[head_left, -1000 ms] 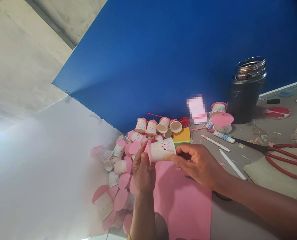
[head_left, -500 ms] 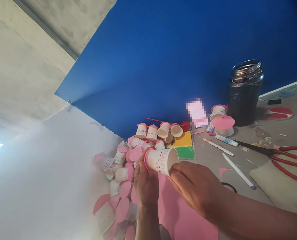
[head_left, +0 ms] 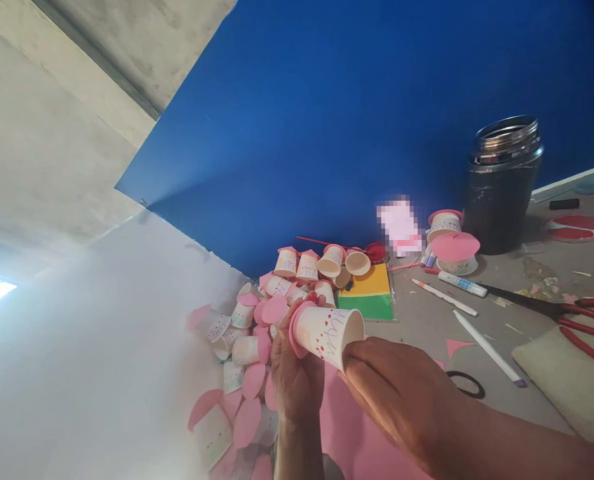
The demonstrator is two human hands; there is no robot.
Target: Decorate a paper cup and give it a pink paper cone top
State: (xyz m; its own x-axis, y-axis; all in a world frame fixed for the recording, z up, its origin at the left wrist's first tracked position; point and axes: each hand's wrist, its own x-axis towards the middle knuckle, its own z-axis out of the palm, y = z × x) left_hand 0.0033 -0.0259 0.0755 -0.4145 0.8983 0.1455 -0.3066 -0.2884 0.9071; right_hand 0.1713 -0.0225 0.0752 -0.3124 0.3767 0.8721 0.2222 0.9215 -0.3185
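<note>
A white paper cup (head_left: 329, 333) with red dots and purple squiggles lies sideways in the air, its open mouth to the right. A round pink paper piece (head_left: 297, 337) sits against its base. My left hand (head_left: 297, 380) is closed around the base end and the pink paper. At the mouth, my right hand (head_left: 397, 380) pinches the rim; its fingertips are partly hidden. Below the hands lies a pink sheet (head_left: 354, 433). Just left of them is a heap of similar cups (head_left: 247, 350) with pink paper pieces.
A dark open flask (head_left: 501, 193) stands against the blue wall. Red-handled scissors (head_left: 559, 310), a white marker (head_left: 489, 347), a glue tube (head_left: 461, 283) and a black ring (head_left: 467, 385) lie on the right. A yellow and green paper pack (head_left: 369, 303) lies behind the cup.
The view has shifted slightly, so most things on the table appear farther right. Both hands keep their hold on the cup, which tilts a little more with its mouth lower.
</note>
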